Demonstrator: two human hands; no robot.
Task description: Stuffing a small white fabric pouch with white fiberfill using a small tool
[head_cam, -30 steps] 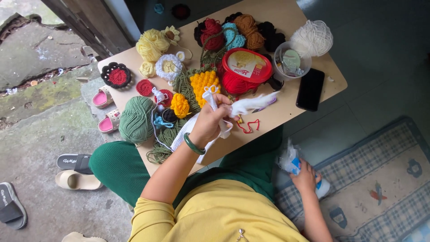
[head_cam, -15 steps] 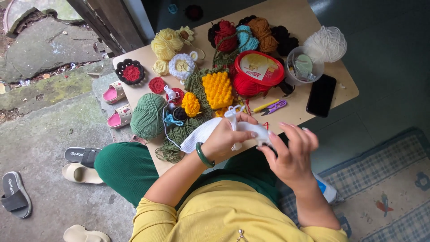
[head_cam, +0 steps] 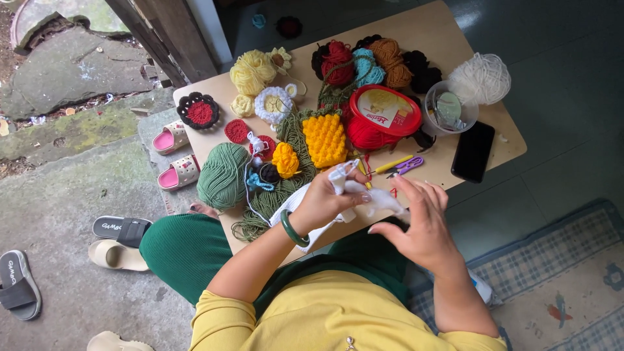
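A low tan bench (head_cam: 455, 39) is seen from above, set over a grey stone floor and beside a checked rug (head_cam: 559, 273). A green yarn ball (head_cam: 223, 175) rests at the bench's near left edge, and a white yarn ball (head_cam: 481, 78) at the far right. A red tub (head_cam: 382, 117) filled with red yarn is placed near the centre, with a clear cup (head_cam: 450, 108) just beside it. A black phone (head_cam: 472, 151) lies flat near the right edge. A yellow crocheted piece (head_cam: 324, 139) is laid beside the tub. A white crocheted piece (head_cam: 380, 200) is held over the near edge of the bench, between both hands. The left hand (head_cam: 325, 198), wearing a green bangle (head_cam: 291, 231), is closed on the white piece, which is pinched at its upper end. The right hand (head_cam: 419, 221) is held against the piece's other end with fingers loosely spread; whether it grips cannot be told. A yellow hook (head_cam: 392, 164) and purple scissors (head_cam: 408, 167) lie just beyond the hands.
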